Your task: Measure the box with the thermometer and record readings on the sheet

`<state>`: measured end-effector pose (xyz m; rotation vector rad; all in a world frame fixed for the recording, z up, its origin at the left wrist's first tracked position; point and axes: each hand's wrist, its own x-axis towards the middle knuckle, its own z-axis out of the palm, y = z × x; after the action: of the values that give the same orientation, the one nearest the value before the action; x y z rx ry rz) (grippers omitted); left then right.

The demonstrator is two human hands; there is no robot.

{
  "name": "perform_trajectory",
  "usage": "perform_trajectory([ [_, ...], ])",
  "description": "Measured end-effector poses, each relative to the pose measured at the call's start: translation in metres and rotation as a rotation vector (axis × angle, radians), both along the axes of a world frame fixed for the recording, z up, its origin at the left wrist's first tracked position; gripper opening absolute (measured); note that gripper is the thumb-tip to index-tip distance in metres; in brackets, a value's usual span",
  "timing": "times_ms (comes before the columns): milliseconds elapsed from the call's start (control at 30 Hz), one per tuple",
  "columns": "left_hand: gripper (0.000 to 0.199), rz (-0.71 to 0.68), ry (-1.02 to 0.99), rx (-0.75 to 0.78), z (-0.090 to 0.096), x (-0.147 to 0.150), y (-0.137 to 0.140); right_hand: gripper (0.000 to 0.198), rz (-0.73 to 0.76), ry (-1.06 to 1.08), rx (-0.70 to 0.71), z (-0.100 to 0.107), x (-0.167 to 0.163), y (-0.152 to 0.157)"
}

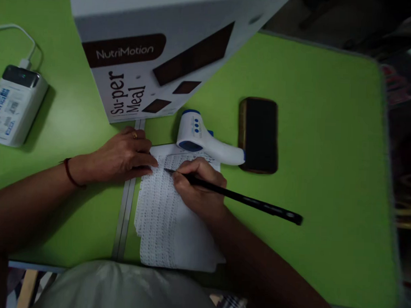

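Observation:
My right hand (202,187) is closed around a long black pencil (251,201). The pencil's tip rests on a sheet of paper (192,243) whose left part is covered in dense rows of small handwriting. Against the upper left edge of that paper lies my left hand (124,155), fingers partly bent, with the index finger and thumb reaching onto the sheet. A white and blue infrared thermometer (222,150) lies across the paper's top edge, just above my right hand.
A tall white NutriMotion box (127,88) stands behind my hands. To the right lies a dark phone (260,135). A white power bank (18,107) with a cable plugged in sits at the left. All are on a green table (332,185) with a metal seam.

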<state>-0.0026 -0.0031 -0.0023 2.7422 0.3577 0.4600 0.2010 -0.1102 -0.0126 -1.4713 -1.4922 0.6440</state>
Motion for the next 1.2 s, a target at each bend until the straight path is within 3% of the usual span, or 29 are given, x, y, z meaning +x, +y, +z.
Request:
perform_trajectory([
  [1200,0.023,-0.002,-0.016,-0.018,-0.0021,-0.0001,0.0011,0.018,-0.036,-0.061,-0.011,0.0022,0.0003,-0.0008],
])
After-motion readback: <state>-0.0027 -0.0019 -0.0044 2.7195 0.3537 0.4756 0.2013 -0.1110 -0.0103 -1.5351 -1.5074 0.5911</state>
